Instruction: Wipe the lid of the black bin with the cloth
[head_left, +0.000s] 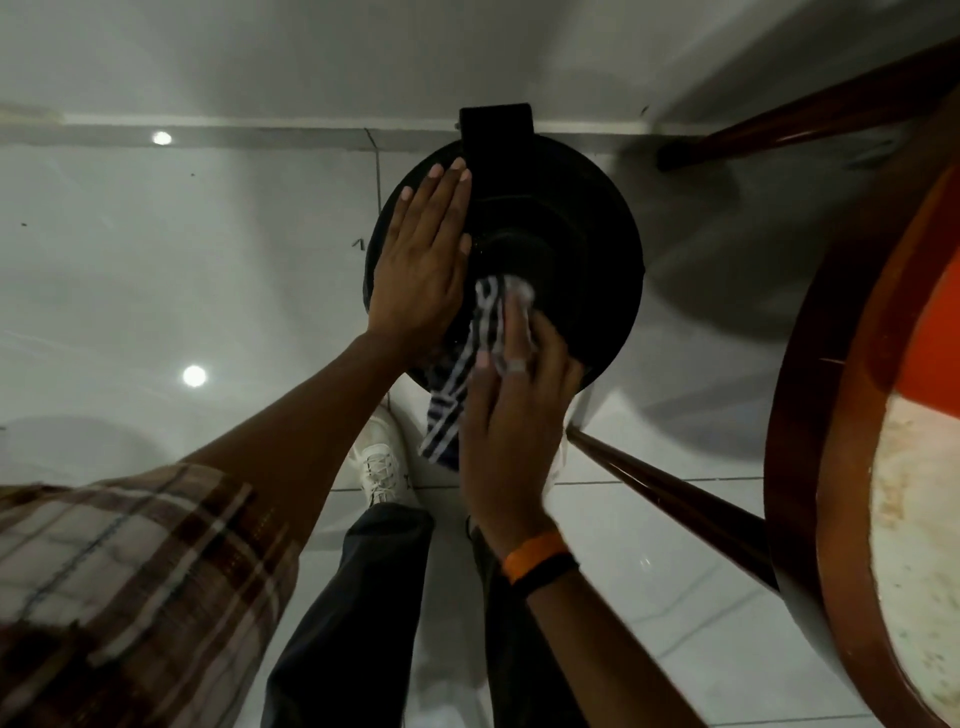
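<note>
Both hands work on the round black plastic bin lid (582, 249): the left hand (421, 270) lies flat and open on its left side, steadying it, while the right hand (514, 395) presses the limp blue-and-white striped cloth (467, 364) against the near edge. Soft and light, the cloth is best kept bunched under the fingers; the lid looks rigid and smooth. The bin stands on pale glossy floor tiles (182, 260) by the wall, beside a round wooden table (810, 415).

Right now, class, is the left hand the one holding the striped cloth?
No. The left hand lies flat and bare on the lid, while the right hand presses the striped cloth.
</note>
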